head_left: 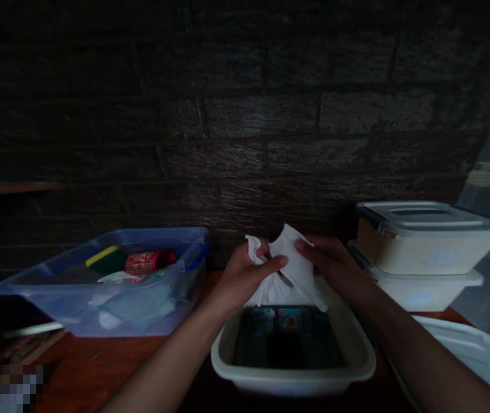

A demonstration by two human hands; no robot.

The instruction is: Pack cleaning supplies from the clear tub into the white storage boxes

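Note:
My left hand [251, 269] grips a crumpled white tissue [293, 258], thumb laid across it. On the other side, my right hand [329, 258] pinches the same white material between thumb and fingers. Whether it is one piece or two I cannot tell. Both hands are above the far part of a white plastic tub [292, 374]. Inside the tub lies something dark with a small colourful picture [288, 321] on it; its kind is hard to make out in the dim light.
At left stands a translucent blue bin [142, 310] holding a yellow-green sponge [106, 260], a red cylindrical item [146, 263] and cloth-like items. Two lidded white boxes [430, 252] are stacked at right, near a white lid [473, 350]. A dark brick wall [245, 126] rises behind the wooden table [94, 361].

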